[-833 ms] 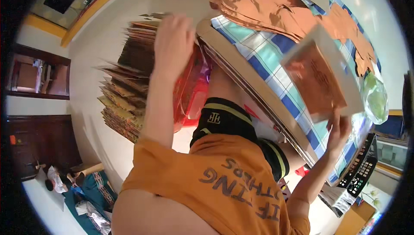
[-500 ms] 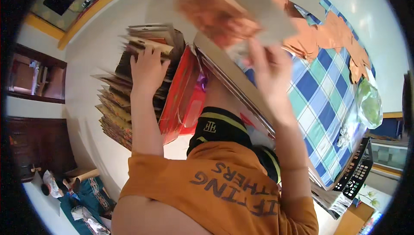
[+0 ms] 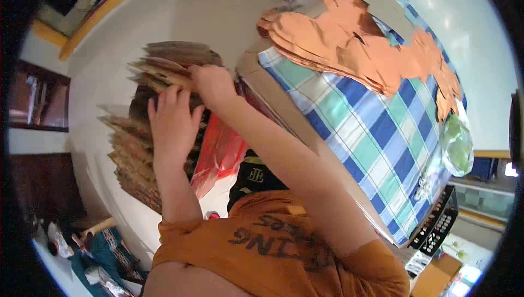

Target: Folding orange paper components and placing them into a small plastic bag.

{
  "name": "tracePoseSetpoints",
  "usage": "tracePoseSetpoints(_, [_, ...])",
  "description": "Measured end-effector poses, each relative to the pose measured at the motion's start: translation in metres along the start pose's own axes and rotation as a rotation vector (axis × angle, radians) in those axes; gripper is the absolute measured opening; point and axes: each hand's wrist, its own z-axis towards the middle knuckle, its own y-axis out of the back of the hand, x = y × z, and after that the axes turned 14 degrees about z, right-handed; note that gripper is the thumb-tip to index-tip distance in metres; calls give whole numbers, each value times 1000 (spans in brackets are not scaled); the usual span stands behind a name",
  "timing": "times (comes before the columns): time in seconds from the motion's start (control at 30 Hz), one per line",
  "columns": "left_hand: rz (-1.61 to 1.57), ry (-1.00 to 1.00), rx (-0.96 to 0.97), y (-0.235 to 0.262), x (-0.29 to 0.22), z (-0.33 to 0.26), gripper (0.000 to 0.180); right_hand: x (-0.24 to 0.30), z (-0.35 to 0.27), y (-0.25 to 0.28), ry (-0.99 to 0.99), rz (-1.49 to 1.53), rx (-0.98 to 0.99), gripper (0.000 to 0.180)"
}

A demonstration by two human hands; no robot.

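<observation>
A tall stack of brown, thin cardboard-like sheets stands in front of me on the left, its edges fanned out unevenly. My left hand rests on the stack with its fingers stretched and the thumb apart. Just beyond it, my right hand reaches across from the right, its fingers curled on the edge of the upper sheets. Its fingertips are partly hidden and a little blurred. Shiny copper-coloured cut sheets lie in an overlapping pile on the checked cloth to the right.
Red plastic stands against the stack's right side. A raised brown edge runs along the checked surface. Farther right are a green, clear plastic bag and a black slotted basket. Clothes lie at lower left.
My right hand has moved left from above the checked cloth to the stack. The copper and grey sheet it held is out of that hand. My left hand has shifted slightly nearer me.
</observation>
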Motion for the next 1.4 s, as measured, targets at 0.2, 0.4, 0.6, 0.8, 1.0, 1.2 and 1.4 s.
tracePoseSetpoints(0.2, [-378,-118,-332,27,-51,19,25,-45,-54,80,119,344,-226,24])
tracePoseSetpoints(0.4, [-805,-718,-281,-4,-215,56,17,-152,-168,230,-205,129,-608,21])
tracePoseSetpoints(0.6, [-816,-741,-641,-55,-380,124,16,-212,-264,290,-375,-116,-775,18])
tracePoseSetpoints(0.8, [-918,-658,-315,-51,-396,132,9,-209,-285,301,-488,124,-842,15])
tracePoseSetpoints(1.0, [-1086,-782,18,-18,-373,104,2,-205,-257,321,-469,220,-961,21])
tracePoseSetpoints(1.2, [-935,-1276,-28,-18,-342,1,9,-238,-226,362,-719,146,-757,48])
tracePoseSetpoints(1.4, [-955,-1181,-147,-18,-326,-21,17,-193,-243,358,-493,90,-794,46])
